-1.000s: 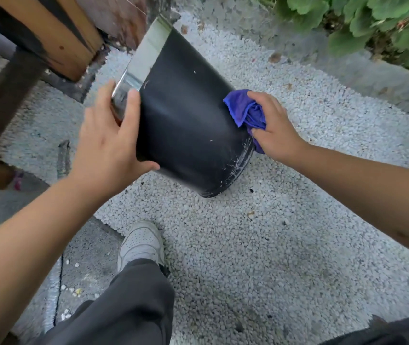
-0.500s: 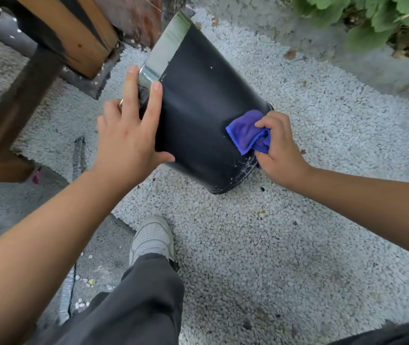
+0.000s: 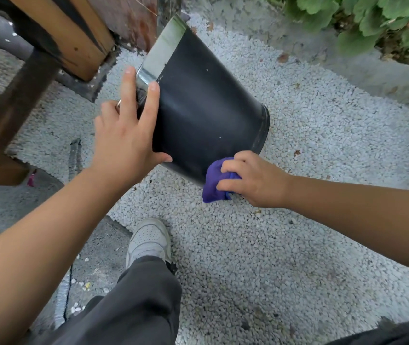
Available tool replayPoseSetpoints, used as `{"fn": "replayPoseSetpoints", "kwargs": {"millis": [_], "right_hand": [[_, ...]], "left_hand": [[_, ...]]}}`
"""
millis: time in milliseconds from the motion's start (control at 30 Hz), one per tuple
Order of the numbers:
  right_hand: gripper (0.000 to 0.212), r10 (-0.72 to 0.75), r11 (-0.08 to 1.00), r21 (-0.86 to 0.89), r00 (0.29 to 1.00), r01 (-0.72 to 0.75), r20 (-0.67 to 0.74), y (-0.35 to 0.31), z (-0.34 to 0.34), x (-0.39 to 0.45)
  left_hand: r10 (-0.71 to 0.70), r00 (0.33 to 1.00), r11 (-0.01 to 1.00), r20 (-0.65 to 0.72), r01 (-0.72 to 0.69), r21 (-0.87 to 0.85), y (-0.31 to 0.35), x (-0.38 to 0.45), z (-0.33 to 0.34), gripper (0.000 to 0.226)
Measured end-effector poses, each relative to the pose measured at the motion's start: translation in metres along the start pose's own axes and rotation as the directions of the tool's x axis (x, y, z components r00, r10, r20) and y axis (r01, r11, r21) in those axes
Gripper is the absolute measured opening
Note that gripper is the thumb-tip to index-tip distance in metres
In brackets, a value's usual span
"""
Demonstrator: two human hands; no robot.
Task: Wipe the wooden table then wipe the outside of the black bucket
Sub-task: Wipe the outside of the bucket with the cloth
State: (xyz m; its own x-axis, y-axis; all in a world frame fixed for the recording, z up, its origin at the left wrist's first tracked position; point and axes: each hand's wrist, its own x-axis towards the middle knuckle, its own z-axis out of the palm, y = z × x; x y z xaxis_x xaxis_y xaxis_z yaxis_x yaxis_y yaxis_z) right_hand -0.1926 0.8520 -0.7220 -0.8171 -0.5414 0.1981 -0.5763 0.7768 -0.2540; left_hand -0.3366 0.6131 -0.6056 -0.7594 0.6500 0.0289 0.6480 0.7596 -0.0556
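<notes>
The black bucket (image 3: 203, 105) with a shiny metal rim is tilted over on the white gravel, its base resting on the ground at the right. My left hand (image 3: 126, 138) holds it near the rim, fingers spread across the side and thumb under it. A bunched purple cloth (image 3: 214, 180) is gripped in my right hand (image 3: 250, 178) and presses against the bucket's lower edge near the base. The wooden table (image 3: 56, 33) shows at the top left, only its edge and a dark leg in view.
White gravel (image 3: 298, 120) covers the ground around the bucket. My grey shoe (image 3: 148, 239) and dark trouser leg stand just below it. Green plants (image 3: 372, 16) border the top right. A concrete strip (image 3: 4, 207) lies at the left.
My right hand has slid the purple cloth down the bucket's side from its upper right to the lower edge near the base. My left hand stays on the rim end.
</notes>
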Motion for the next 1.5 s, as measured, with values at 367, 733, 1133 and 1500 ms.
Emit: {"fn": "replayPoseSetpoints", "kwargs": {"millis": [367, 733, 1133, 1500], "right_hand": [[0.065, 0.285, 0.956, -0.022, 0.948, -0.291, -0.142, -0.011, 0.001, -0.018], [0.061, 0.691, 0.624, 0.537, 0.722, -0.567, -0.041, -0.033, -0.03, 0.008], [0.06, 0.835, 0.129, 0.889, 0.532, -0.439, 0.141, 0.018, -0.098, 0.018], [0.056, 0.766, 0.248, 0.825, 0.624, -0.508, 0.154, 0.031, -0.084, 0.036]], "left_hand": [[-0.315, 0.945, 0.817, 0.082, 0.314, -0.484, -0.037, -0.031, 0.022, 0.094], [-0.295, 0.948, 0.787, 0.122, 0.313, -0.532, -0.031, -0.015, 0.009, 0.062], [-0.105, 0.994, 0.921, -0.044, 0.081, -0.382, -0.011, 0.046, -0.06, 0.084], [0.068, 0.996, 0.996, 0.064, -0.071, 0.05, -0.011, 0.03, -0.034, 0.112]]}}
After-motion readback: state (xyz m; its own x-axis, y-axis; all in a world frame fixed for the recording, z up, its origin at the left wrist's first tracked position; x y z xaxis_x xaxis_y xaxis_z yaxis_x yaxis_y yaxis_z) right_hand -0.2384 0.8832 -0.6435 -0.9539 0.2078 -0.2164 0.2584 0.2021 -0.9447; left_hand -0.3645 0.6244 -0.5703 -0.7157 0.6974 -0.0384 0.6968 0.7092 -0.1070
